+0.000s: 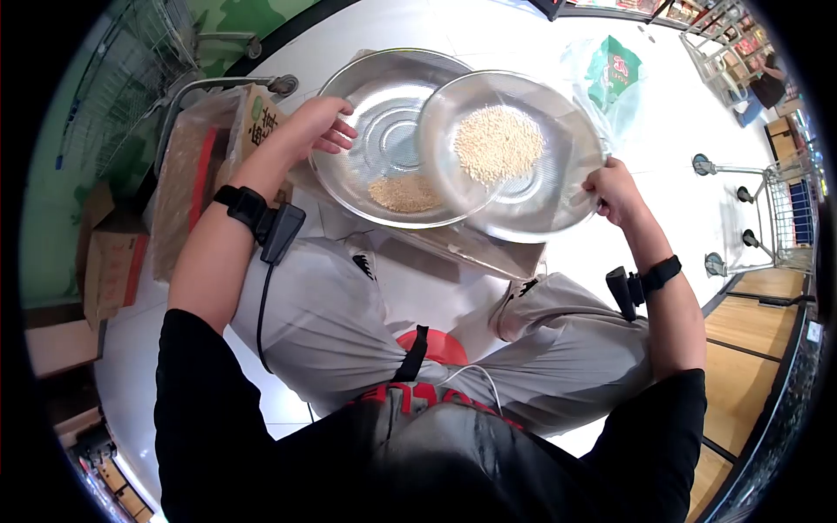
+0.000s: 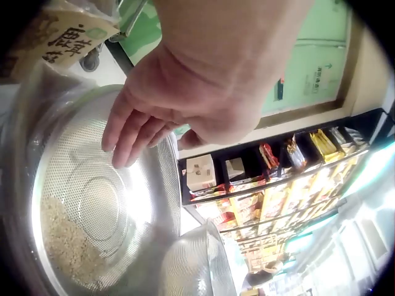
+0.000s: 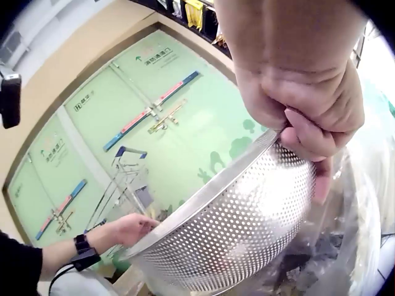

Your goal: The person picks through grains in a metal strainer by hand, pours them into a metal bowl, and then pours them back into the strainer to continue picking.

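Note:
My right hand [image 1: 615,190] grips the rim of a round perforated metal strainer [image 3: 247,225], fingers curled under its edge in the right wrist view. Pale, bean-like grains [image 1: 499,145] lie heaped in it. It is held tilted, overlapping the right side of a second, wider metal strainer [image 1: 377,109] in the head view. Smaller tan grains [image 1: 406,193] are gathered along that wider strainer's near side. Over its left rim hovers my left hand [image 1: 318,129], holding nothing. In the left wrist view its fingers [image 2: 131,132] hang loosely above the perforated bottom.
Under the strainers is a cardboard box [image 1: 516,258]. A plastic-lined carton [image 1: 261,122] stands on the left by a shopping cart [image 1: 157,65]. Beyond the right hand lies a clear plastic bag with a green print [image 1: 615,74]. Another cart [image 1: 785,209] is at the far right.

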Tool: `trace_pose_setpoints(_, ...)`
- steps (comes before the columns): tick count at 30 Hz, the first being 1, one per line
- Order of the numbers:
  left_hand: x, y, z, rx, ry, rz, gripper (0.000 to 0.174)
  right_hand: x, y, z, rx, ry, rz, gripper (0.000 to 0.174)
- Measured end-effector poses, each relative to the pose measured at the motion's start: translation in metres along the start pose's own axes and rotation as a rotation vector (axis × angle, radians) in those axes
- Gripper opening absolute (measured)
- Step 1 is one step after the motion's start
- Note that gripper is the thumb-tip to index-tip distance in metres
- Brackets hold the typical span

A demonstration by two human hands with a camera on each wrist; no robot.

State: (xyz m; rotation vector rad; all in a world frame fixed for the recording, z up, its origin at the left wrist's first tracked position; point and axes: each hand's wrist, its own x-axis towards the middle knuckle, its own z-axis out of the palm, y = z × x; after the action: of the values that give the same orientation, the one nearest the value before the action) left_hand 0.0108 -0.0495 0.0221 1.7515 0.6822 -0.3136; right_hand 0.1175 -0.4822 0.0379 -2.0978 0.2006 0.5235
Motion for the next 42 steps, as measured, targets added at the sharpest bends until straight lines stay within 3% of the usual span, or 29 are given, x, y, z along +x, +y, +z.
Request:
trace_pose_setpoints(2, -0.002, 0.002, 0.000, -0.003, -0.015, 0.005, 0.044, -0.004, -0.002, 0.005, 0.043, -0.083, -0.011, 0.024)
trace_pose_setpoints(5, -0.002, 0.002, 0.000, -0.009, -0.020, -0.001, 0.044, 0.023, 0.009, -0.005, 0.099, -0.010, 0.024, 0.024)
trace_pose_setpoints(8, -0.010, 0.006, 0.003, -0.034, -0.024, 0.027, 0.045, -0.007, -0.005, 0.009, 0.081, -0.053, -0.044, 0.022)
trace_pose_setpoints(12, -0.004, 0.000, -0.003, -0.020, -0.048, 0.007, 0.048, 0.015, 0.003, -0.001, 0.116, 0.065, 0.000, 0.019)
trace_pose_setpoints(14, -0.002, 0.001, -0.002, -0.026, -0.046, 0.000, 0.049, -0.014, -0.010, 0.010, 0.060, 0.060, -0.056, 0.018)
trace_pose_setpoints(20, 0.002, -0.002, -0.001, 0.025, -0.021, -0.029, 0.048, -0.001, -0.003, 0.007, 0.117, 0.052, 0.029, 0.023)
trace_pose_setpoints(23, -0.001, -0.001, 0.000, 0.019, -0.024, -0.018, 0.048, -0.013, -0.004, 0.014, 0.060, -0.046, -0.030, 0.028)
trace_pose_setpoints(27, 0.000, 0.002, 0.001, 0.033, -0.015, -0.019, 0.048, -0.012, -0.005, 0.014, 0.118, 0.028, -0.012, 0.026)
trace_pose_setpoints(28, 0.000, 0.001, 0.002, 0.021, -0.021, -0.016, 0.047, -0.015, -0.002, 0.015, 0.068, -0.055, -0.044, 0.024)
trace_pose_setpoints(33, 0.001, 0.001, 0.003, 0.029, -0.050, -0.026, 0.048, -0.011, -0.005, 0.015, 0.155, 0.055, 0.007, 0.023)
trace_pose_setpoints(34, 0.001, 0.002, 0.004, 0.031, -0.057, -0.028, 0.048, -0.017, -0.004, 0.016, 0.147, -0.022, -0.036, 0.020)
trace_pose_setpoints(39, -0.003, 0.003, 0.006, 0.036, -0.071, -0.023, 0.049, -0.012, -0.005, 0.014, 0.191, 0.024, 0.009, 0.019)
trace_pose_setpoints(42, -0.002, 0.002, 0.006, 0.026, -0.088, -0.019, 0.050, -0.015, -0.006, 0.016, 0.073, -0.053, -0.038, 0.017)
